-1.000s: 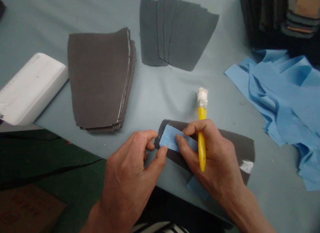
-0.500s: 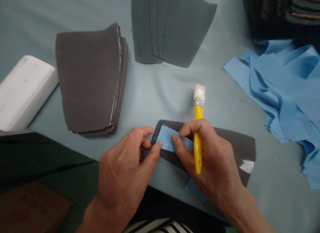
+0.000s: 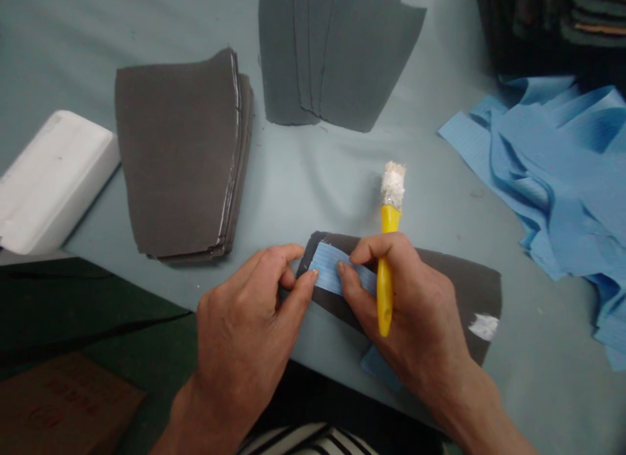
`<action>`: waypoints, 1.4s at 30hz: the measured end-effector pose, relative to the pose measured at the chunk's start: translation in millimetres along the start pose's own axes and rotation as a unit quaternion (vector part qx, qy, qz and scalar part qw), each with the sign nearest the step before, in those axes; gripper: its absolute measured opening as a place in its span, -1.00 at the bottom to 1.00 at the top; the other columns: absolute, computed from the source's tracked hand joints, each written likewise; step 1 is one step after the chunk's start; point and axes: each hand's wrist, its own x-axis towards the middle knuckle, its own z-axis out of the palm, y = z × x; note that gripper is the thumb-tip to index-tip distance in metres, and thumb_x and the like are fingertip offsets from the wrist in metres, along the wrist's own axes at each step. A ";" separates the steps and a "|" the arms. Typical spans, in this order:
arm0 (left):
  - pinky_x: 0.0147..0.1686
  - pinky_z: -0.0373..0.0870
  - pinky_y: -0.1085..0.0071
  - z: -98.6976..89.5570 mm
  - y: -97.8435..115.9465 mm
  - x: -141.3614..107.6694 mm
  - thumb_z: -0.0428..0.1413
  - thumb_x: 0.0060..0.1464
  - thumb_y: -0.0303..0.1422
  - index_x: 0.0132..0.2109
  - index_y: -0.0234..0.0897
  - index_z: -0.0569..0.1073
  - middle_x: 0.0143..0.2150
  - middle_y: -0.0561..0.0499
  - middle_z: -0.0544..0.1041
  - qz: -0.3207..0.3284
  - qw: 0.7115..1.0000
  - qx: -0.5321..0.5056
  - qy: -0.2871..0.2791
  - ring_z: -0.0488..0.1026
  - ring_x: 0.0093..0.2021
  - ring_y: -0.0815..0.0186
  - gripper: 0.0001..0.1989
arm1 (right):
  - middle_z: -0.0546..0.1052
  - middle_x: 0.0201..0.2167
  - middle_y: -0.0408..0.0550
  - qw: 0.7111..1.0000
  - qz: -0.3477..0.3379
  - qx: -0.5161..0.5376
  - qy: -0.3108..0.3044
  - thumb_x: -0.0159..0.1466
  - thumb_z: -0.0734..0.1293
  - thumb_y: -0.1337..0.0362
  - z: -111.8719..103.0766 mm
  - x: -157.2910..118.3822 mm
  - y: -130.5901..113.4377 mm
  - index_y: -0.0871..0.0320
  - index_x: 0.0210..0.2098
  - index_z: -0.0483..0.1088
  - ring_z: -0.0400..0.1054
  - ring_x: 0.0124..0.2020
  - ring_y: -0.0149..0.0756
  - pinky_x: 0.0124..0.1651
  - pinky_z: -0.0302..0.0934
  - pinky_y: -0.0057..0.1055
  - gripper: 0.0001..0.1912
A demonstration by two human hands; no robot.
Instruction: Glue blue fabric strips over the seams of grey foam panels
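Observation:
A dark grey curved piece (image 3: 454, 279) lies near the table's front edge, with a white smear at its right end. On its left part is a ribbed blue fabric strip (image 3: 328, 266). My left hand (image 3: 254, 331) is closed, with its thumb tip on the strip's lower left corner and its index finger at the dark piece's left edge. My right hand (image 3: 415, 305) holds a yellow-handled paintbrush (image 3: 386, 292), bristles pointing away and coated white. Its thumb and index finger also press the blue strip. The strip's right end is hidden under this hand.
A stack of dark brown-grey pieces (image 3: 176, 161) stands left, beside a white block-like container (image 3: 53, 181). Grey pieces (image 3: 342, 57) lie fanned out at the back. A heap of blue strips (image 3: 562, 175) is on the right. Below the table edge sits a cardboard box (image 3: 68, 403).
Both hands hold nearly the same pose on the blue strip. The brush has tilted very slightly, and the whole view has shifted a little.

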 end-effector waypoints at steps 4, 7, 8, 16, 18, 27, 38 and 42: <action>-0.45 0.26 0.37 1.2 2.7 -0.3 0.27 0.25 -0.39 -0.01 -0.15 0.53 -0.37 0.22 0.52 0.003 1.000 0.007 0.006 0.44 -0.50 0.39 -0.81 | 0.39 -0.47 -0.33 1.000 -0.015 -0.014 0.011 0.37 0.31 0.39 2.3 -0.1 2.4 0.04 -0.21 0.24 0.15 -0.63 -0.48 -0.48 0.08 -0.53 -0.85; -0.44 0.25 0.37 2.3 5.9 -1.7 0.29 0.23 -0.42 -0.01 -0.14 0.54 -0.35 0.23 0.53 -0.017 1.000 0.018 0.002 0.42 -0.50 0.40 -0.80 | 0.40 -0.47 -0.33 0.999 -0.021 -0.026 0.024 0.38 0.32 0.33 4.0 -0.5 4.2 0.05 -0.20 0.27 0.19 -0.62 -0.46 -0.46 0.11 -0.51 -0.89; -0.44 0.24 0.37 2.7 6.8 -2.4 0.30 0.22 -0.42 -0.02 -0.13 0.54 -0.35 0.24 0.53 -0.023 1.000 0.020 0.005 0.41 -0.50 0.40 -0.80 | 0.41 -0.47 -0.32 0.999 -0.019 -0.030 0.026 0.39 0.33 0.31 4.3 -0.6 4.4 0.05 -0.20 0.28 0.21 -0.62 -0.45 -0.46 0.12 -0.51 -0.90; -0.45 0.15 0.33 9.3 7.8 -5.1 0.31 0.21 -0.40 -0.08 -0.09 0.55 -0.36 0.27 0.50 -0.032 0.998 0.037 0.036 0.37 -0.50 0.40 -0.84 | 0.52 -0.41 -0.26 0.998 -0.008 -0.046 0.029 0.46 0.34 0.21 7.9 -0.6 4.8 0.06 -0.16 0.33 0.40 -0.52 -0.38 -0.41 0.16 -0.48 -0.90; -0.45 0.15 0.32 12.1 7.8 -5.8 0.30 0.22 -0.39 -0.10 -0.09 0.55 -0.36 0.27 0.50 -0.030 0.998 0.040 0.046 0.36 -0.50 0.39 -0.86 | 0.54 -0.40 -0.26 0.998 -0.006 -0.060 0.034 0.46 0.33 0.21 9.5 -0.7 4.6 0.06 -0.15 0.34 0.43 -0.50 -0.36 -0.42 0.14 -0.47 -0.91; -0.37 0.24 0.30 18.7 6.0 -10.7 0.17 0.38 -0.34 0.00 -0.15 0.58 -0.31 0.16 0.58 0.025 0.994 0.060 0.084 0.53 -0.37 0.29 -0.88 | 0.56 -0.41 -0.26 0.993 -0.011 -0.103 0.060 0.48 0.27 0.25 14.5 -2.1 -0.3 0.04 -0.16 0.33 0.51 -0.47 -0.32 -0.45 0.12 -0.45 -0.95; -0.33 0.26 0.34 18.3 4.9 -10.5 0.16 0.40 -0.31 0.00 -0.16 0.58 -0.32 0.16 0.56 0.031 0.996 0.033 0.081 0.52 -0.36 0.33 -0.87 | 0.57 -0.42 -0.25 0.993 -0.002 -0.103 0.063 0.46 0.24 0.29 15.1 -0.1 -2.3 0.05 -0.17 0.33 0.46 -0.54 -0.35 -0.48 0.07 -0.44 -0.94; -0.35 0.25 0.34 17.8 5.6 -10.4 0.17 0.40 -0.31 0.00 -0.15 0.58 -0.33 0.17 0.55 0.029 0.996 0.031 0.077 0.51 -0.39 0.36 -0.88 | 0.58 -0.41 -0.24 0.993 0.005 -0.103 0.060 0.46 0.23 0.30 15.6 -0.2 -3.3 0.05 -0.16 0.34 0.47 -0.52 -0.34 -0.47 0.07 -0.44 -0.94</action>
